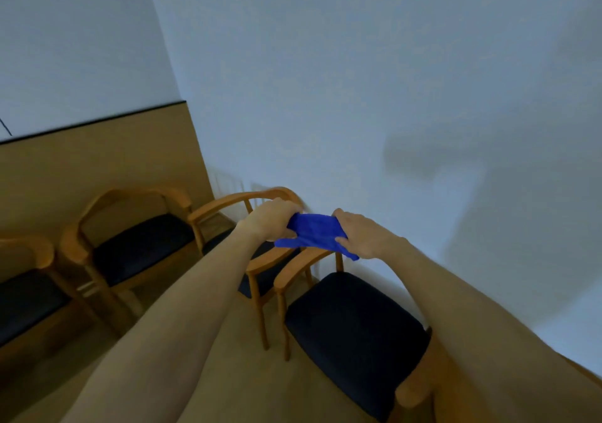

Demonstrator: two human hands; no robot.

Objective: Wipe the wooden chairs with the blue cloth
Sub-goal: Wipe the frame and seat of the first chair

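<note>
Left hand (pixel 272 220) and right hand (pixel 360 235) both grip the crumpled blue cloth (pixel 312 233), fingers curled. It is held above the wooden armchairs (pixel 260 264), apparently being folded for wiping.

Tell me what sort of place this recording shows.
Probably a waiting room or reception corner. Matching wooden armchairs with dark padded seats stand in a row along plain walls, one of them with wood panelling low down.

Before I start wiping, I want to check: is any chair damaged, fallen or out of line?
Nothing stands out. The wooden chairs stand upright in a row along the wall. Both the left hand and the right hand grip the blue cloth above them.
</note>
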